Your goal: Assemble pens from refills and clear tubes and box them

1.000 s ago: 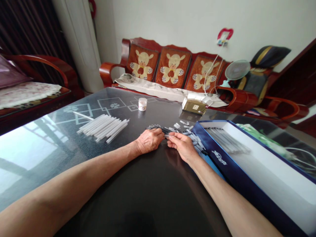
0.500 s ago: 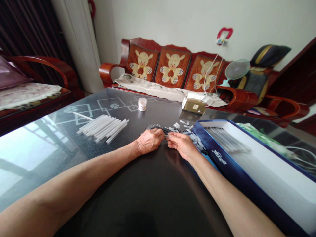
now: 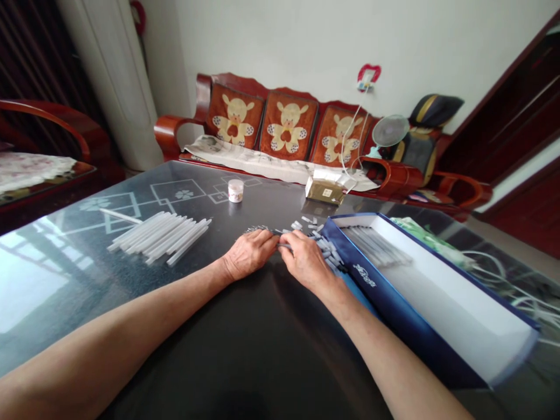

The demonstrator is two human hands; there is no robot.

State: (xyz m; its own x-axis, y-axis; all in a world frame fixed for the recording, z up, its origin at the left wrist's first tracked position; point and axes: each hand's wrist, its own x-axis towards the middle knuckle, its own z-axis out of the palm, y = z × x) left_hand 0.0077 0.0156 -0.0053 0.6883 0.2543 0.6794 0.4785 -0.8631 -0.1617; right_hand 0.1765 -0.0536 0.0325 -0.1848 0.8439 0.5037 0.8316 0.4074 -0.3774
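Note:
My left hand (image 3: 251, 252) and my right hand (image 3: 304, 259) meet over the dark table, fingers closed and nearly touching. A thin dark pen part (image 3: 283, 245) shows between their fingertips; most of it is hidden. Just behind my left hand lies a bunch of thin dark pen refills (image 3: 258, 228), partly covered by the fingers. Small grey-white pen caps (image 3: 327, 248) are scattered beside my right hand, against the blue box. To the left lies a row of whitish pen barrels (image 3: 160, 233), with a single barrel (image 3: 120, 216) apart behind it.
An open blue box (image 3: 411, 318) with a white inside stands at right, holding a row of clear pens (image 3: 376, 245). Farther back are a small white jar (image 3: 235, 191) and a tissue box (image 3: 324, 189). Green packaging (image 3: 431, 239) and white cables (image 3: 494, 265) lie beyond the blue box.
The view has swung right, so the surroundings sit farther left. My right hand has turned knuckles-up and closed in on my left hand, narrowing the gap between them.

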